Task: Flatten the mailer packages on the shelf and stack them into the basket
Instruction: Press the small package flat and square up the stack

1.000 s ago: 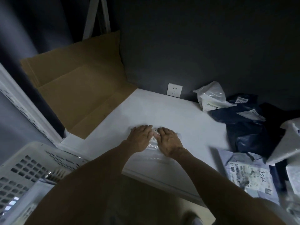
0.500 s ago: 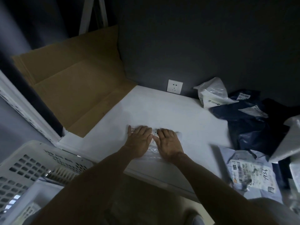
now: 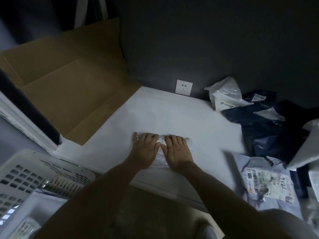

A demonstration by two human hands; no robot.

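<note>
Mailer (image 3: 160, 158) lies pressed under the straight fingers (image 3: 148, 138).

cardboard sheets (image 3: 69, 80) left, wall socket (image 3: 183, 87)

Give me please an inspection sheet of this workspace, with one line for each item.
Surface: white shelf, dimly lit.
Job's things: clear mailer flat under both hands; white basket at lower left; dark blue mailers, white bag and labelled pale mailer waiting at right.
Clutter: flattened cardboard at the shelf's left end.
Grips: left hand and right hand side by side, fingers straight, pressing the clear mailer.
Cables: nothing seen.
Surroundings: dark wall behind; wall socket with nothing plugged in.
</note>
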